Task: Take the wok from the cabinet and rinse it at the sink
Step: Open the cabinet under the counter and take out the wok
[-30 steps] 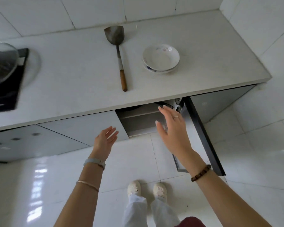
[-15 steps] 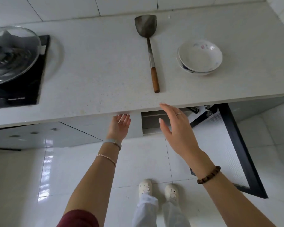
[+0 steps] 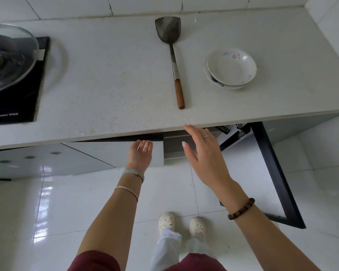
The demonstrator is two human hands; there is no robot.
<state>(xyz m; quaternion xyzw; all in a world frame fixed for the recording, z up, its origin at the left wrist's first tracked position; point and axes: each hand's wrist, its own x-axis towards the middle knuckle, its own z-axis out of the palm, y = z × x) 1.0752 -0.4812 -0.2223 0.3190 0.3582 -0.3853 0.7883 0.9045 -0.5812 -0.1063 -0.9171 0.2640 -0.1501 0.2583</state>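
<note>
Left hand: fingers spread, empty, at the closed grey cabinet door. Right hand: spread, empty, nearer the opening beside the swung-out black-framed door. Wok hidden.

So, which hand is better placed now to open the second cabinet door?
Left. The left hand has its fingertips at the top edge of the left cabinet door, while the right hand hovers open before the opening.

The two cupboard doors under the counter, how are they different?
The right door is swung wide open; the left door is only cracked open at its top edge. The right door shows a black frame and a patterned panel; the left door shows a plain grey front. The left hand touches the left door; nothing touches the right one. Both hang under the counter.
</note>
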